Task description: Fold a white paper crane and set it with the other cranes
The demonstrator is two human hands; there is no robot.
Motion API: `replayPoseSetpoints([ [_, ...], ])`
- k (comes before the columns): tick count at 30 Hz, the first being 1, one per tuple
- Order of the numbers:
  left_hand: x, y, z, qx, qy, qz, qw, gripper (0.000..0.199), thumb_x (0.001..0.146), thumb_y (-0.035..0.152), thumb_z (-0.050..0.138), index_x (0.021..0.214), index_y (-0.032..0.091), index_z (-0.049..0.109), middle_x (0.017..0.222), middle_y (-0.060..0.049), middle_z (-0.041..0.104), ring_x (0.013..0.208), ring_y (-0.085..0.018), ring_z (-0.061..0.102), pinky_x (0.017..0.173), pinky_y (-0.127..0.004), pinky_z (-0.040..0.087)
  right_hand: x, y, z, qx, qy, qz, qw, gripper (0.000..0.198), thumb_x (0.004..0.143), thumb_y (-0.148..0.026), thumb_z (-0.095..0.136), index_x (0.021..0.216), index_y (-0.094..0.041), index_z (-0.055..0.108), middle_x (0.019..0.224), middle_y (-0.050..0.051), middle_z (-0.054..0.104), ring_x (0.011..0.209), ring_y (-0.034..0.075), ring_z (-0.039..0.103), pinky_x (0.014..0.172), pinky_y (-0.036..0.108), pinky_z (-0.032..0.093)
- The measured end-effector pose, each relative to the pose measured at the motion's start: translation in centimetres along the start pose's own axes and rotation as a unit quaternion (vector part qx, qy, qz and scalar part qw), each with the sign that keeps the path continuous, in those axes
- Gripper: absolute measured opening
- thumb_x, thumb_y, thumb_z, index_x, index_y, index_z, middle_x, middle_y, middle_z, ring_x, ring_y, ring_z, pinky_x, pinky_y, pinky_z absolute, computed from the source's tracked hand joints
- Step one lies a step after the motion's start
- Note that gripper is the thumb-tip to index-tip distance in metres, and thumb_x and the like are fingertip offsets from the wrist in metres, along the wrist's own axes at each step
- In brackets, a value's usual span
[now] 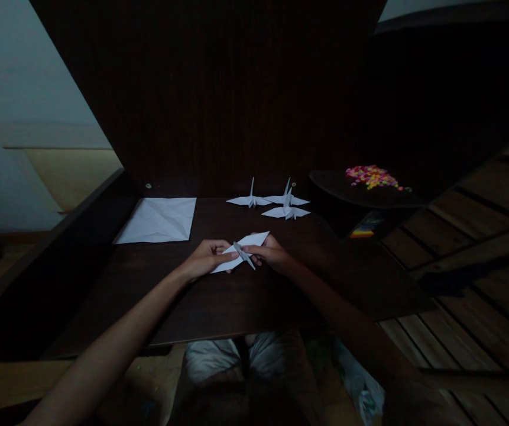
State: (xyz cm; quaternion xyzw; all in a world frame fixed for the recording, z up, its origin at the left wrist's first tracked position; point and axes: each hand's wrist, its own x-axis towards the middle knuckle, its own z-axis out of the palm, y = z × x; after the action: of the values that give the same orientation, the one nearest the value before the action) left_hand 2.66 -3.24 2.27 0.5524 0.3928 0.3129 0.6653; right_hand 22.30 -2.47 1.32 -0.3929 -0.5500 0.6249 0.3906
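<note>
Between my two hands is a white origami crane (pixel 258 239), its wings spread out to both sides and a thin folded point angled down toward me. My left hand (pixel 205 259) pinches the near-left wing, thumb on top. On the other side my right hand (pixel 274 254) grips the body and right wing, with its thumb pressed on the middle fold. Some of the fingers are hidden under the paper. Just beyond my hands stand three finished-looking white paper cranes, one on the left (pixel 250 201) and two close together on the right (pixel 286 211).
A creased white paper sheet (pixel 161 219) lies at the left of the dark desk (pixel 236 307). On a low rounded shelf (pixel 334 184) at the right sits a pile of small colourful pieces (pixel 375 176). A tall dark panel (pixel 236 94) rises behind. Wooden slats (pixel 480 319) are at the right.
</note>
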Motion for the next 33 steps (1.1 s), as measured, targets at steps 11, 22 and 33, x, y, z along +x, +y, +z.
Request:
replayPoseSetpoints([
  [11,-0.4,-0.1,-0.3,-0.006,-0.075,-0.028,0.997,0.039,0.064,0.042,0.081,0.085,0.01,0.07,0.07,-0.004,0.07,0.055,-0.012,0.062,0.054,-0.022,0.05,-0.8,-0.7,0.2,-0.091,-0.087,-0.011,0.992,0.025,0.075,-0.037,0.063,0.074,-0.012,0.063,0.051,-0.005,0.052,0.043,0.005,0.041,0.039,0.018,0.026],
  [22,-0.5,0.0,-0.4,0.012,-0.083,-0.024,0.996,0.038,0.069,0.043,0.077,0.083,0.009,0.07,0.071,-0.007,0.069,0.054,-0.012,0.063,0.053,-0.023,0.052,-0.6,-0.9,-0.1,-0.075,-0.066,-0.026,0.995,0.025,0.073,-0.038,0.064,0.075,-0.012,0.062,0.054,-0.004,0.053,0.044,0.006,0.044,0.038,0.018,0.028],
  [33,-0.6,0.0,-0.8,0.06,-0.09,-0.005,0.994,0.035,0.075,0.044,0.072,0.078,0.009,0.068,0.066,-0.006,0.067,0.051,-0.011,0.06,0.048,-0.02,0.048,-0.5,-1.0,-1.0,-0.054,-0.037,-0.014,0.998,0.027,0.07,-0.039,0.067,0.066,-0.013,0.062,0.046,-0.004,0.05,0.039,0.006,0.041,0.036,0.018,0.025],
])
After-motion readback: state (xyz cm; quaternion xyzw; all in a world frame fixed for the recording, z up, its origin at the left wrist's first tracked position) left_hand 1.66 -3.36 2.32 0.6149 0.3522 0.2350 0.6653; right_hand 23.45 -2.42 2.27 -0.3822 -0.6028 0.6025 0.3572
